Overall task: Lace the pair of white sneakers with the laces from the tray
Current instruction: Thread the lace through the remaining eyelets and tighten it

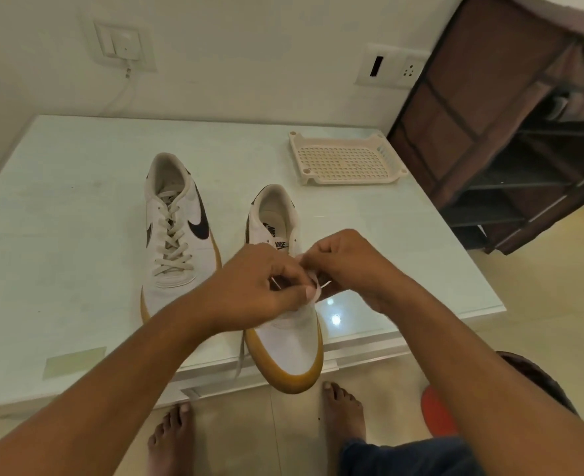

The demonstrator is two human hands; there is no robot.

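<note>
Two hands work a lace over the second sneaker at the tabletop's near edge.
Left of the middle of the glossy white tabletop (60, 218) lies the laced sneaker (177, 235), heel toward the far edge. Just beside it the left hand (259, 283) and right hand (345, 266) meet, fingers curled, each pinching the white lace (313, 291) above the other sneaker (285, 341) (they hide its eyelets). Its gum toe juts past the near edge. A perforated tray (345, 159) sits by the far right corner. A switch plate (122, 46) and socket (392, 65) are on the wall, with a brown rack (507, 115) rightmost.
</note>
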